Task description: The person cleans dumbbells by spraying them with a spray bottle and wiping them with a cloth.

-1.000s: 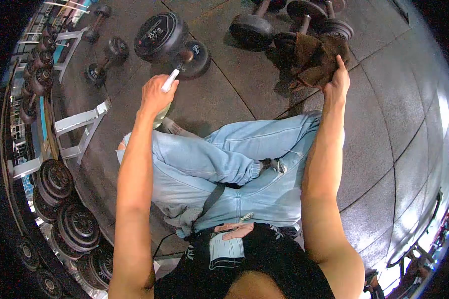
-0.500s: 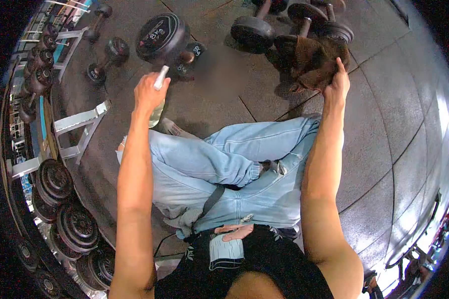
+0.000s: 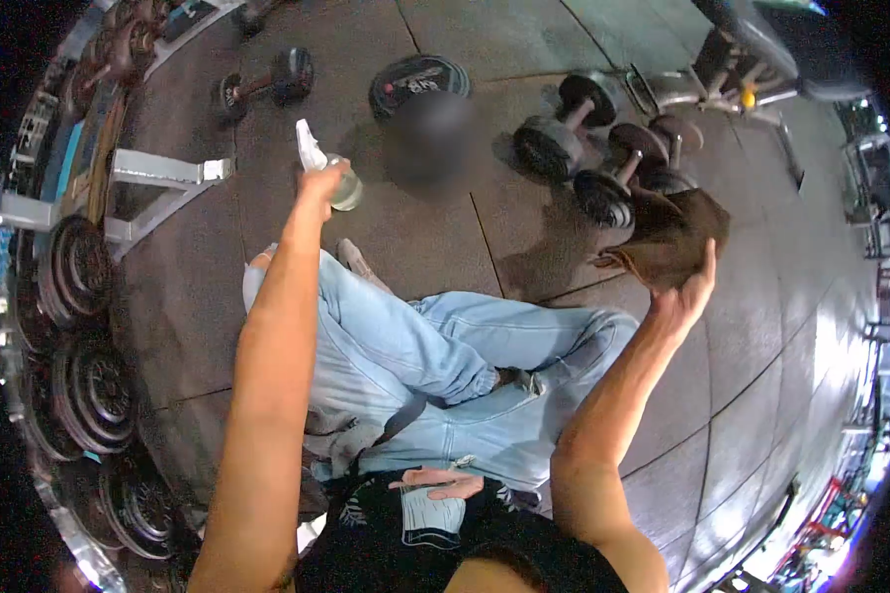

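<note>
- Plates [image 3: 97, 390] are lined up on edge down the left side, partly cut off by the dark border.
- Just above them, the pale legs of a rack [image 3: 168, 173] are stood on the floor, and more weights [image 3: 119, 59] are seen behind.
- Farther right, a small dumbbell [image 3: 261, 86] is laid on the floor.
- By the left hand [image 3: 323, 188] the bottle [image 3: 350, 193] is held up off the lap, tilted; its white nozzle [image 3: 309, 148] is pointed up and left. The fingers are clamped on it, though partly hidden.
- Below, a shoe [image 3: 362, 265] is seen at the end of a crossed leg, and grey cloth [image 3: 346, 445] is bunched beside the lap.
- To the right of the bottle, a round weight [image 3: 415, 84] is set on the floor; the area just below it is blurred over.
- Jeans [image 3: 405, 331] are worn by the person, who is seated with legs crossed.
- Several dumbbells [image 3: 552, 146] are grouped farther right.
- Against their near side a brown cloth [image 3: 677, 235] is spread, held by the right hand [image 3: 684, 296]. One finger is laid along its edge; whether the others are clamped cannot be told.
- Beyond, at far right, a machine [image 3: 737, 84] is partly seen.
</note>
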Demonstrator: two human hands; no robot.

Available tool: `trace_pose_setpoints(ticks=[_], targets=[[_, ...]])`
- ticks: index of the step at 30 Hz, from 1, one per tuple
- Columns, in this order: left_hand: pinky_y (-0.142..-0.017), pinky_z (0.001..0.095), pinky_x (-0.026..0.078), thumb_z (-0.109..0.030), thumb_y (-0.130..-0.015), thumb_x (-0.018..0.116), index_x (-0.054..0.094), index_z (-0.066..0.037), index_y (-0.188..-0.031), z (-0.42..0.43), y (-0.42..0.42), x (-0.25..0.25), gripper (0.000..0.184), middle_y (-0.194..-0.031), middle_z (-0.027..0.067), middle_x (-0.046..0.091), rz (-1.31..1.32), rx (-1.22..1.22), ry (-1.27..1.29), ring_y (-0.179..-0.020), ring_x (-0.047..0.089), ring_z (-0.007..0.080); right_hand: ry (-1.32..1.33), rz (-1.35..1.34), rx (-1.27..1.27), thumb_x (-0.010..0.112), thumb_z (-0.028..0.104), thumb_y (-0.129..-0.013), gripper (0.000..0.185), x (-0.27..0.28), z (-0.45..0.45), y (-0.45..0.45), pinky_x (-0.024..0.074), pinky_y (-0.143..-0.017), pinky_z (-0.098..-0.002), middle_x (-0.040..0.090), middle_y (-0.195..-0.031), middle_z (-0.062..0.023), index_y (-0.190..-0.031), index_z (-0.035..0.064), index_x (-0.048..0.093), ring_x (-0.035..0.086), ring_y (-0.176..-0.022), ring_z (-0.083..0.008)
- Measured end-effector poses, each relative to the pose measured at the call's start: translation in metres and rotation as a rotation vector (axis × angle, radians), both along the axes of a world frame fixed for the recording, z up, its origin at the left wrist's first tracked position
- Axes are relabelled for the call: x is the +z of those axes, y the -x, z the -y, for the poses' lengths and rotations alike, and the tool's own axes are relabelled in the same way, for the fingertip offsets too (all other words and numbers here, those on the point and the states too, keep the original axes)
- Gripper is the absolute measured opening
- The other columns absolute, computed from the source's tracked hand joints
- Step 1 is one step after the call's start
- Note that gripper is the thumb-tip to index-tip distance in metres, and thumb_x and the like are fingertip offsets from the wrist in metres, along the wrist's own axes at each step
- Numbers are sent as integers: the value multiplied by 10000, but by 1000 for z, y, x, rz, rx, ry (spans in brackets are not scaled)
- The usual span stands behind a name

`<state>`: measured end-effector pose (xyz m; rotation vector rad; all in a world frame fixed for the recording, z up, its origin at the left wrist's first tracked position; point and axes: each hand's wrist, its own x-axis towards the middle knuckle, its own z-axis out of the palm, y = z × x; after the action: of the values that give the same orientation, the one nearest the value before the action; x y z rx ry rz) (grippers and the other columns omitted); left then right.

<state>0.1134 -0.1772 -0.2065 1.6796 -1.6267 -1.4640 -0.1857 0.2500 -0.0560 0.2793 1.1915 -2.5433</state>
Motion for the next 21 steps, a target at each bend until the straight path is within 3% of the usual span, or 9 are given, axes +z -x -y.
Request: trace_pose_setpoints(ticks=[1,4,6,7,11,12,14,16,21], targets=[[-923,633,455,-375,-767,788,572,-124,-1310,-2,-9,-6,635,-1339,177,567,-206,-31,-367,-1252,522,360,67,-58,37,497,280,-995,435,13,2,-5,454,-1016,-533,559,-1336,-186,-1325,-2,518,570,-1162,-371],[-1006,728,330,-312,-798,759,479,-103,-1396,-54,-23,26,693,-1448,184,455,-512,-280,-398,-1330,405,429,-4,-226,78,579,327,-961,488,69,42,-43,515,-936,-514,616,-1250,-182,-1295,-25,532,632,-1064,-341],[-1066,705,276,-267,-833,730,403,-37,-1436,-75,14,44,723,-1433,232,448,-346,366,-830,-1335,379,461,-448,-553,-108,645,285,-929,433,105,84,-81,538,-857,-437,659,-1140,-160,-1224,-26,582,664,-942,-280],[-1078,653,311,-355,-883,668,409,-12,-1420,-84,30,59,688,-1402,261,457,-225,451,-863,-1330,393,427,-465,-606,-27,668,273,-915,405,113,107,-90,534,-813,-399,665,-1095,-136,-1172,-34,603,661,-887,-253],[-1083,576,347,-502,-950,512,411,-5,-1412,-72,46,60,685,-1356,264,487,-668,38,-811,-1299,428,412,-832,-1414,219,730,316,-869,403,81,222,-86,519,-825,-361,676,-1024,-162,-1086,-16,658,653,-954,-254],[-1055,524,381,-552,-956,453,462,-33,-1361,-65,57,70,658,-1314,230,527,-832,135,-768,-1244,479,370,-699,-1699,209,744,377,-826,430,64,256,-89,469,-903,-426,655,-1115,-193,-1061,23,681,592,-1059,-362],[-1026,472,414,-603,-961,394,512,-61,-1310,-61,77,90,655,-1273,196,566,-1010,241,-723,-1190,530,329,-1059,-2115,339,667,593,-804,561,18,297,-91,327,-1028,-648,521,-1378,-194,-1210,205,678,443,-1253,-501],[-1008,459,413,-644,-959,349,539,-100,-1275,-64,90,108,657,-1243,139,578,-1287,384,-668,-1128,550,307,-1083,-2106,482,581,677,-817,627,8,315,-100,232,-1059,-715,466,-1441,-201,-1249,228,656,346,-1339,-528],[-1002,441,402,-720,-914,381,487,-101,-1331,-72,86,110,754,-1248,107,572,-1356,323,-740,-1161,532,271,-1141,-2105,784,574,637,-823,591,13,346,-80,283,-1040,-681,505,-1409,-196,-1230,219,670,377,-1327,-508]])
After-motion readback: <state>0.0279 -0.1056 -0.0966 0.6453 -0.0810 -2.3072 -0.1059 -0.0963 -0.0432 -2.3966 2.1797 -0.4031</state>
